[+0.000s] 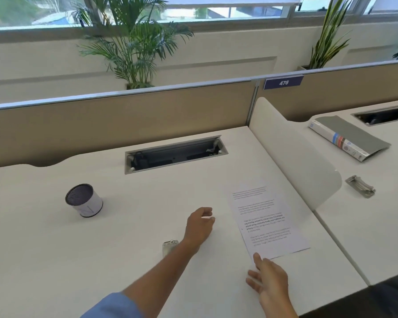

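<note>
**Step in hand: taking up the printed sheet**

**Position of parts**
- The sheet lies flat on the surface, printed side up. Its long edges run away from the person at a slight skew.
- Right hand: at the near left corner of the sheet, fingers straight and spread, holding nothing. The forefinger tip lies at the very corner. The other fingers are off the sheet, on its near side.
- Left hand: left of the sheet, level with its middle and apart from it, fingers curled toward the thumb. A small pale patch shows between them. It cannot be determined whether this is a held object or a highlight.
- A metal clip lies left of the sheet's near edge, partly hidden by the left forearm.
- A white divider stands just right of the sheet.
- A cylinder stands well to the sheet's left.

**Recommended procedure**
1. Press the forefinger pad lightly on the corner and draw it toward the person. The corner should buckle upward or slide clear enough to lift.
2. Slip the thumb under the raised corner and pinch. Do not scrape with the nail, which is likely to crease thin paper.
3. If the sheet swivels, steady its left edge with the left hand.
4. Avoid pushing the sheet rightward, since its far edge would probably ride up against the divider.
</note>
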{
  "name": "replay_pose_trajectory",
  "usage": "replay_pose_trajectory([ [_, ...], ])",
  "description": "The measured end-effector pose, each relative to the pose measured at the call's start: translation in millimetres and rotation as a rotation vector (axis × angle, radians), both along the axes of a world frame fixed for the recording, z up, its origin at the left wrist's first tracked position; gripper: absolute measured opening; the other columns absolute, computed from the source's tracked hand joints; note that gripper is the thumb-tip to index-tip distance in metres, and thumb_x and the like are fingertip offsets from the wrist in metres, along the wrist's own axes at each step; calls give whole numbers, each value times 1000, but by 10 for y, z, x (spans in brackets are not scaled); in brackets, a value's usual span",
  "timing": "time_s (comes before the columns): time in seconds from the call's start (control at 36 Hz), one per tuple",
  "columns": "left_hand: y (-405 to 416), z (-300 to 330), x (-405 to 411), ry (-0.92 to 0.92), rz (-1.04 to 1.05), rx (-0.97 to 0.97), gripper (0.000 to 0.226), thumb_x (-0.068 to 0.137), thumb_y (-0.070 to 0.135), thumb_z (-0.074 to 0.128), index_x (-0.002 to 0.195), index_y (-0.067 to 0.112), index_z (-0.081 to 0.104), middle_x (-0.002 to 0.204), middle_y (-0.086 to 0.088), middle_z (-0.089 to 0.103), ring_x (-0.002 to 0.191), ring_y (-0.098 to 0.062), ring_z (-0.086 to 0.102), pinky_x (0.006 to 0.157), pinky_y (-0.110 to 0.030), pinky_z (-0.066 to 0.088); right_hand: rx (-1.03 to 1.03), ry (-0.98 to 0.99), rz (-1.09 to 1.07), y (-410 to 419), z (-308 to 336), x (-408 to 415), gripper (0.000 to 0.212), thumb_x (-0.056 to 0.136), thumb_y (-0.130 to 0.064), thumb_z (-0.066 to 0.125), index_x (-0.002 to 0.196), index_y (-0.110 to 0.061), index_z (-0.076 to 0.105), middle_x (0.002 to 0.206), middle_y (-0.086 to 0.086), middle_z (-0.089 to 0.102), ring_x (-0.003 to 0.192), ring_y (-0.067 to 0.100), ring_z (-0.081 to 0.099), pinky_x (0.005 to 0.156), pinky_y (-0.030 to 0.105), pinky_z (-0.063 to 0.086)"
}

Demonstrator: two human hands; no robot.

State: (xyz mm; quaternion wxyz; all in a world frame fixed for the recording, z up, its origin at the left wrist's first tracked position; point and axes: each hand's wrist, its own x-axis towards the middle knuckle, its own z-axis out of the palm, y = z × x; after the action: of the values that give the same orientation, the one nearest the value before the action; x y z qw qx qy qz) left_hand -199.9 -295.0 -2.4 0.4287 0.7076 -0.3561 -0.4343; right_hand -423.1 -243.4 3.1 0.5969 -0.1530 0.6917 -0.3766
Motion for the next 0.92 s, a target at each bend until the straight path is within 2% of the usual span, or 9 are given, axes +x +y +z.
replay_pose_trajectory([
  [0.17,339,120,365,-63,100,-95,27,102,7,67,128,14,71,121,0,75,92,-6,71,77,-12,56,-51,41,176,22,133,400,17,95,-10,79,109,-5,71,110,19,70,86,35,70,61,40,62],
  [0.25,572,156,590,-51,148,-101,26,103,8,66,128,14,72,120,1,75,97,-9,72,84,-24,59,-92,60,269,27,183,651,10,93,-6,77,102,-5,75,102,17,72,82,32,70,59,36,61],
  [0.31,754,147,734,-39,187,-85,26,103,8,66,127,16,72,120,2,75,101,-11,72,80,-27,61,-120,71,336,36,198,824,8,91,-4,76,99,-4,76,98,17,72,77,30,69,58,35,61],
  [0.39,1018,96,913,-57,249,-56,26,103,8,66,126,17,73,119,4,75,105,-12,72,83,-18,57,-142,84,447,65,198,1083,5,91,-3,75,96,-4,77,95,18,75,73,28,69,57,34,62],
  [0.5,1268,3,1045,-31,295,13,23,102,8,68,122,18,73,115,3,76,106,-18,73,96,-35,59,-152,115,589,117,157,1394,5,91,-4,74,94,-4,77,92,15,77,71,25,70,60,34,63],
  [0.61,1428,-74,1054,13,277,76,21,102,12,69,120,22,71,115,0,75,102,-17,72,98,-42,62,-177,192,688,173,80,1620,6,91,-7,73,97,-7,73,91,13,76,69,23,68,57,31,58],
  [0.72,1505,-142,1000,77,243,107,22,101,11,70,122,16,70,110,-11,75,96,-26,73,94,-48,64,-220,307,734,234,-4,1755,5,90,-10,73,95,-11,72,93,9,76,74,23,68,60,32,54],
  [0.83,1531,-160,933,121,226,104,26,99,5,71,124,12,69,111,-14,75,106,-36,75,94,-53,65,-239,397,770,289,-43,1811,5,89,-11,73,91,-15,72,89,3,75,76,15,68,61,26,51],
  [0.92,1534,-153,911,127,234,95,26,99,4,71,123,12,69,109,-16,75,106,-38,75,94,-56,64,-249,443,778,316,-66,1828,6,90,-11,72,88,-17,71,89,1,74,76,12,68,61,22,48],
])
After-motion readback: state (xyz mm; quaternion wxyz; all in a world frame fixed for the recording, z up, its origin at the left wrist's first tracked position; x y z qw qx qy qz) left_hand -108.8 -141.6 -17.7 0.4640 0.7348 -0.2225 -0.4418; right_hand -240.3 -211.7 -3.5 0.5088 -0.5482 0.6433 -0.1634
